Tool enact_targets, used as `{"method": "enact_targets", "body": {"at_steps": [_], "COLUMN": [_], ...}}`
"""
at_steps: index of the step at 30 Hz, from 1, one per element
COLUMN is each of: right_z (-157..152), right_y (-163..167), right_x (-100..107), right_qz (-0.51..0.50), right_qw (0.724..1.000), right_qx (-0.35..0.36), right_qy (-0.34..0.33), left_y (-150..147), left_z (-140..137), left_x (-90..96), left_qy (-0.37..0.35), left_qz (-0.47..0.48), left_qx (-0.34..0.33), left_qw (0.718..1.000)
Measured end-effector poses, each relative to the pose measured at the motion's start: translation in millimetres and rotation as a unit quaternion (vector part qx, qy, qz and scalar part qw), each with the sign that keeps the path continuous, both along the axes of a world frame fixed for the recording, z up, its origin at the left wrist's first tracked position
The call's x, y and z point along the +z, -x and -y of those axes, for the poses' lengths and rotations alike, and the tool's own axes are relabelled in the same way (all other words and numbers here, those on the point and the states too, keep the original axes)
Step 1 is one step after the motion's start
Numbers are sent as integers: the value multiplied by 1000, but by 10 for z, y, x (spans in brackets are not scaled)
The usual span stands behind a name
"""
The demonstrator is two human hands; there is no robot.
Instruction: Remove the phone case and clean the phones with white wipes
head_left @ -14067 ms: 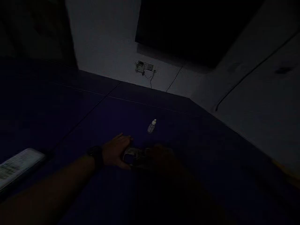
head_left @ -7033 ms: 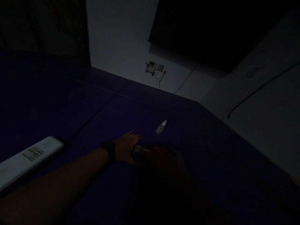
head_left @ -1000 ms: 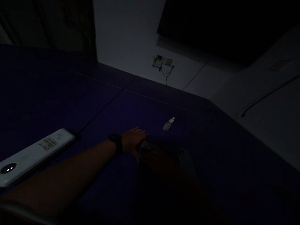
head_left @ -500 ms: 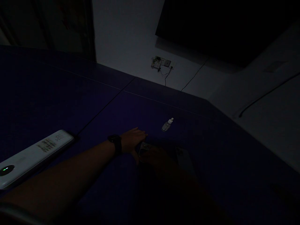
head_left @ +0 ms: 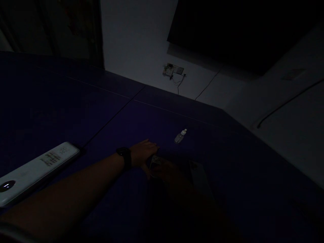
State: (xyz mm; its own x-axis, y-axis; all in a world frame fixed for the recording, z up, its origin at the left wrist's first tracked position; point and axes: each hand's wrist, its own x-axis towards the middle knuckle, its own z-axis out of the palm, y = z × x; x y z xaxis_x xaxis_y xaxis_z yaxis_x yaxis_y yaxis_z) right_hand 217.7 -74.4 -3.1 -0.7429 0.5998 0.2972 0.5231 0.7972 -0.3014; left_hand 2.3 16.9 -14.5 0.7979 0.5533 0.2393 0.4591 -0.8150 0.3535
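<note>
Pale-edged flat object (head_left: 153,161), phone-like, lies on the dark blue surface (head_left: 121,125), between the two hands; light is too poor to identify it with confidence. Left hand (head_left: 142,153): spread, palm side down, thumb apart from fingers, set against the object's near-left end; a dark watch (head_left: 124,156) on the wrist. Right hand (head_left: 170,172): deep in shadow, fingers over the object; cannot tell whether it grips or only presses. Just beside the right hand, a grey phone (head_left: 201,175), partly covered by the dark forearm. Beyond both hands, a clear bottle (head_left: 179,137) with white dropper cap. Far left, apart from the hands: long white device (head_left: 37,170) with printed text and a dark oval spot. Behind: pale wall (head_left: 131,40), sockets with cables (head_left: 173,70), large black panel (head_left: 222,37) above.
</note>
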Motion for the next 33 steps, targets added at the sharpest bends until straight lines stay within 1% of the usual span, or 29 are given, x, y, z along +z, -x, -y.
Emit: {"method": "enact_targets", "body": {"at_steps": [2, 7, 10, 13, 19, 23, 25, 28, 31, 33], "right_z": [34, 122, 129, 101, 87, 101, 100, 78, 24, -24], "right_y": [34, 155, 230, 273, 277, 317, 316, 255, 170, 141], "right_x": [-62, -274, -299, -236, -142, -116, -87, -2, 126, 205], "right_qz": [6, 30, 33, 48, 82, 79, 75, 85, 112, 153], "right_qw": [1000, 991, 987, 983, 985, 979, 981, 985, 980, 976], "right_qx": [-20, -125, -148, -169, -150, -182, -176, -145, -154, -133], "right_qy": [-14, -46, -56, -59, -33, -38, -35, -26, -53, -83], "left_y": [2, 1, 2, 3, 3, 7, 8, 7, 6, 5], "left_z": [-3, -5, -8, -11, -12, -13, -18, -28, -26, -20], "left_x": [-6, 3, 3, -5, -16, -23, -34, -46, -40, -27], "left_qy": [0, 7, 7, 2, 1, 0, 0, -1, -2, -1], "left_qz": [4, 8, 3, 4, 14, 7, 2, 0, 8, 7], "left_qx": [-3, -8, -5, -7, -7, -12, -7, -3, -8, -8], "left_qw": [1000, 1000, 1000, 1000, 1000, 1000, 1000, 1000, 1000, 1000]}}
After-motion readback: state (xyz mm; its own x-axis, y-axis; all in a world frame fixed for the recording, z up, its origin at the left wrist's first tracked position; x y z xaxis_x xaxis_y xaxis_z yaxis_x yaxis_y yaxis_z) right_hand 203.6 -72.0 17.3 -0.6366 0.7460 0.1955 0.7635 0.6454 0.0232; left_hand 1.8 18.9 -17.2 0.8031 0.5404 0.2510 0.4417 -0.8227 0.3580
